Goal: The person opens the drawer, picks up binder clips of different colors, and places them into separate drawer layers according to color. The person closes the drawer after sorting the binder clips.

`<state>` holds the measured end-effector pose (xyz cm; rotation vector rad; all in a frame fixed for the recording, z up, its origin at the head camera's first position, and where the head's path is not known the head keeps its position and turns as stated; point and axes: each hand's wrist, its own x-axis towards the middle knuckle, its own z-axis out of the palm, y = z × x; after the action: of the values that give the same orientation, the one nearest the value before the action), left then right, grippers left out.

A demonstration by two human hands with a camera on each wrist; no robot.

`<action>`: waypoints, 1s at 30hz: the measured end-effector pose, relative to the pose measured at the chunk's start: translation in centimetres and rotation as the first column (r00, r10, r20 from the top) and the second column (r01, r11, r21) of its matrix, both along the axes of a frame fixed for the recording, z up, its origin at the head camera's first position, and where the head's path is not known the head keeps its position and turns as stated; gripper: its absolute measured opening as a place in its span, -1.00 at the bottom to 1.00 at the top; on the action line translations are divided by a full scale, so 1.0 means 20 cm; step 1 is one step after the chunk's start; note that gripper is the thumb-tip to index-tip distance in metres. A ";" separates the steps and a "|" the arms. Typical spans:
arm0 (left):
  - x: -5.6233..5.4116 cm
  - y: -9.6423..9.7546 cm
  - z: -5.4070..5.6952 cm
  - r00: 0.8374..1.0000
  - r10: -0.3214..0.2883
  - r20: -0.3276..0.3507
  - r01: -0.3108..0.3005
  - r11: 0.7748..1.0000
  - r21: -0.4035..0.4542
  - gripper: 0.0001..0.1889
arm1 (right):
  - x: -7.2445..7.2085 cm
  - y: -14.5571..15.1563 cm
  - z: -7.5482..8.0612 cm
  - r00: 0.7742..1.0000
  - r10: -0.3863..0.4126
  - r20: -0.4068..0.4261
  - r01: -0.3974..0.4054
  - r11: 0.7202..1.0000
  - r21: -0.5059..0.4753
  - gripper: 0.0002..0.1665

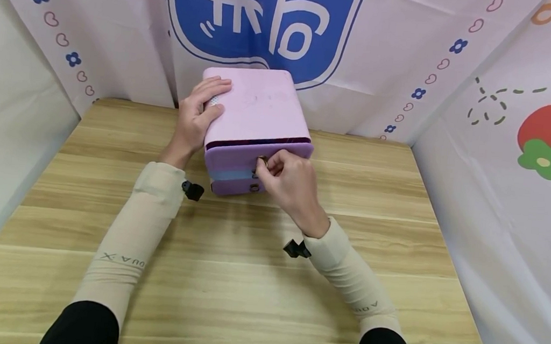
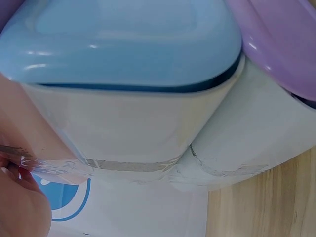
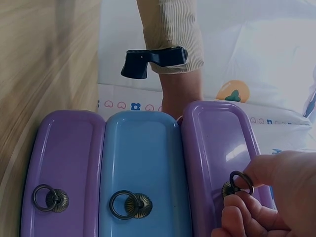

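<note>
A small drawer cabinet with a pink top stands at the back of the table. It has purple, blue and purple drawer fronts. My left hand rests on its left upper edge, fingers lying on the top. With thumb and fingers, my right hand pinches the ring pull on the top drawer. A dark gap shows above that drawer's front in the head view. In the right wrist view, the blue middle drawer and the purple bottom drawer carry matching ring pulls.
The wood-grain table extends in front of and beside the cabinet. Right behind the cabinet hangs a white printed cloth with a blue emblem. More pale cloth borders the table at the right.
</note>
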<state>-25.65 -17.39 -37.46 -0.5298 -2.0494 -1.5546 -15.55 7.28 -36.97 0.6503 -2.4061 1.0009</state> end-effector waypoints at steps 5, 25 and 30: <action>0.00 0.01 0.01 1.000 0.008 0.000 -0.008 1.000 0.001 -0.48 | -0.02 -0.01 0.00 1.000 -0.006 -0.002 0.006 1.000 0.005 -0.73; 0.12 0.06 0.12 1.000 -0.003 -0.004 0.003 1.000 0.020 -0.49 | -0.08 -0.02 0.00 1.000 -0.003 0.011 0.003 1.000 0.002 -0.74; 0.05 0.04 0.06 1.000 0.003 -0.013 -0.003 1.000 0.012 -0.49 | -0.10 -0.02 -0.01 1.000 -0.009 0.009 0.009 1.000 0.012 -0.74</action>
<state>-24.56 -16.59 -36.27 -0.5311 -2.0287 -1.5567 -17.46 6.88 -37.11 0.6398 -2.4224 0.9889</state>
